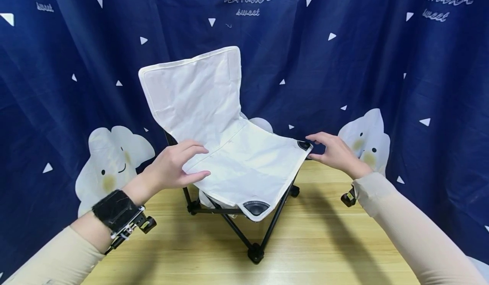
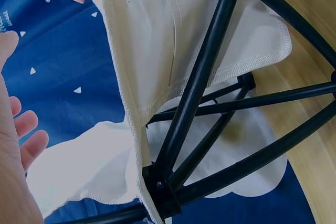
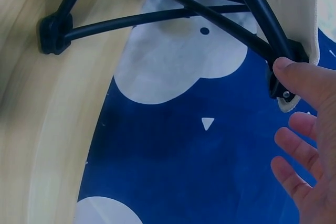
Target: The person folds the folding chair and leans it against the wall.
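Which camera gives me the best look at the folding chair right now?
The head view: it shows the folding chair with backrest, seat and black legs together. The left wrist view catches only crossing tubes and part of the fabric. The right wrist view shows tubes, a foot and a narrow strip of fabric.

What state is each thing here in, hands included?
Chair: unfolded, standing on the wooden surface.
Backrest: raised.
Seat: spread out.
Left hand: relaxed, holding nothing.
Right hand: relaxed at a seat corner, contact unclear.
Black wrist strap: fastened.
Curtain: hanging in folds.
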The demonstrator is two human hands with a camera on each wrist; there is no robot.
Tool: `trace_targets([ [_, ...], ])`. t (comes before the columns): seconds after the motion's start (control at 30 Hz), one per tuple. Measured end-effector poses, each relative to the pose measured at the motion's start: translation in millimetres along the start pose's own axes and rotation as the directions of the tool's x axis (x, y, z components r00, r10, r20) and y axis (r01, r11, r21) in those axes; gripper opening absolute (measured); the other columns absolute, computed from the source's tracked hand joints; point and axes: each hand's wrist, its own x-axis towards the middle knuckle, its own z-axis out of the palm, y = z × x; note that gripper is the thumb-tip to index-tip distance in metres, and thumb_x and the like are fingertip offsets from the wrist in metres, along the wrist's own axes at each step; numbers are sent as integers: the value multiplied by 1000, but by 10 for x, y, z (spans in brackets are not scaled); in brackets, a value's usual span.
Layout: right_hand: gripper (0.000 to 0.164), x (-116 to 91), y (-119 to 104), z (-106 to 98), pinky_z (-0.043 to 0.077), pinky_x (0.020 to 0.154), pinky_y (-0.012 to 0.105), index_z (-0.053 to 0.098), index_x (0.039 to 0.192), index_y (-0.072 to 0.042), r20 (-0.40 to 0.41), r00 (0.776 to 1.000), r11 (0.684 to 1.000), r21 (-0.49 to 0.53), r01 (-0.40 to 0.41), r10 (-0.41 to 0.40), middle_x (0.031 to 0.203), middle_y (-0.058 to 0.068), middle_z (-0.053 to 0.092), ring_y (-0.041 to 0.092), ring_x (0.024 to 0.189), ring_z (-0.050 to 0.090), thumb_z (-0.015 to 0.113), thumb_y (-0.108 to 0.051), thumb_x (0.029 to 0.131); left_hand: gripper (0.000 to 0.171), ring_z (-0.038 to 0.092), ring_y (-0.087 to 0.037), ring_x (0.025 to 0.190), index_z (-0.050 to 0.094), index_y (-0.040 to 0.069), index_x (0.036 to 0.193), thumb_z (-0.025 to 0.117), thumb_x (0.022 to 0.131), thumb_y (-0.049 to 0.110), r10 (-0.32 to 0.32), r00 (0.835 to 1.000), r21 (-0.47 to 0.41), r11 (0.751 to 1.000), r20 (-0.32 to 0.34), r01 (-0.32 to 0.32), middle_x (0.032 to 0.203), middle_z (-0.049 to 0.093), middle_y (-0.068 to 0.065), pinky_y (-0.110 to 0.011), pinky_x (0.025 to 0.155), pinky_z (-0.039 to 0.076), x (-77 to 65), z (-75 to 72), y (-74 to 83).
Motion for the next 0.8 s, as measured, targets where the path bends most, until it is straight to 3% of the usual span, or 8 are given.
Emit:
trace_targets([
  [0.43, 50, 10, -37, 67, 63, 84, 56, 76, 123, -1, -20, 999, 999, -7, 38, -38, 115, 19, 79, 38, 97, 76, 96, -2, 77, 58, 75, -29, 102, 72, -2, 119, 63, 106, 54, 6, 1000, -9, 1000, 31, -5, 113, 74, -15, -42, 82, 65, -5, 31, 34],
  [0.8, 47, 29, -59, 83, 63, 81, 54, 78, 120, -2, -18, 998, 998, -13, 59, -59, 112, 17, 79, 35, 94, 76, 96, -1, 77, 54, 72, -24, 103, 71, -1, 121, 69, 104, 50, -12, 997, -42, 999, 80, 15, 115, 73, -11, -39, 83, 64, 10, 38, 69],
])
